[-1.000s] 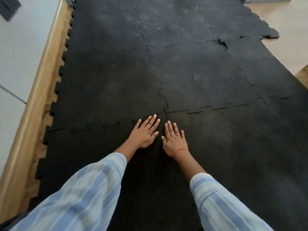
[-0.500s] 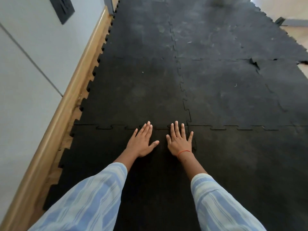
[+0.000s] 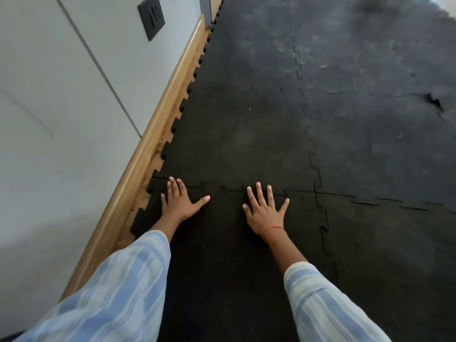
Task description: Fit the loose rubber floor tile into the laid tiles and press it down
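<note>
Because the toothed seam along the far edge is what has to lock, I have both palms flat on the loose tile just short of it, fingers reaching onto the joint. My left hand lies open near the corner by the wooden skirting, and my right hand is spread open near the middle, gripping nothing. Set apart like this, they spread my weight along the joint with the laid tiles; the tile looks nearly seated.

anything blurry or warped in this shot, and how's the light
Head view: both hands and the jigsaw seam are sharp; the far tiles top right are smeared and washed by pale light; the wide lens bends the wooden skirting; no hard shadows.
</note>
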